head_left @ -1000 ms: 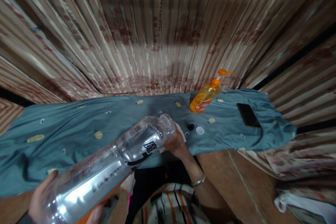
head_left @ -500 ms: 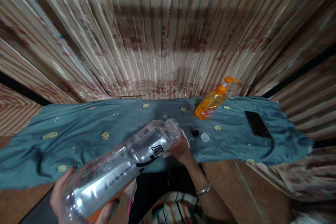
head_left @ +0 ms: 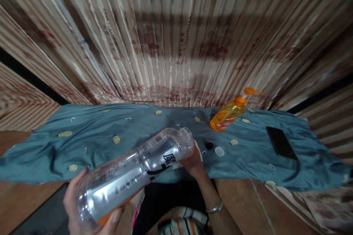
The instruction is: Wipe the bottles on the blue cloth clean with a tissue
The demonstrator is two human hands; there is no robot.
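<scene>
A large clear plastic bottle (head_left: 129,176) with dark lettering lies tilted across the lower left, its neck pointing up and right. My left hand (head_left: 74,202) is wrapped round its base, thumb below and fingers on the far side. At the neck, my right hand (head_left: 193,161) is closed, partly hidden behind the bottle, with a white tissue-like piece (head_left: 199,150) showing beside it. Right of that hand, a small black round object (head_left: 209,146) and a white round cap (head_left: 219,151) lie on the blue cloth (head_left: 143,121).
An orange pump bottle (head_left: 227,115) stands towards the back right of the cloth. A black phone (head_left: 281,142) lies farther right. Behind the table hangs a striped, pleated curtain (head_left: 176,44). A dark flat object (head_left: 46,213) is at the lower left.
The whole view has shifted, so the cloth and its objects appear slightly farther right and lower. Both hands keep about the same hold on the clear bottle.
</scene>
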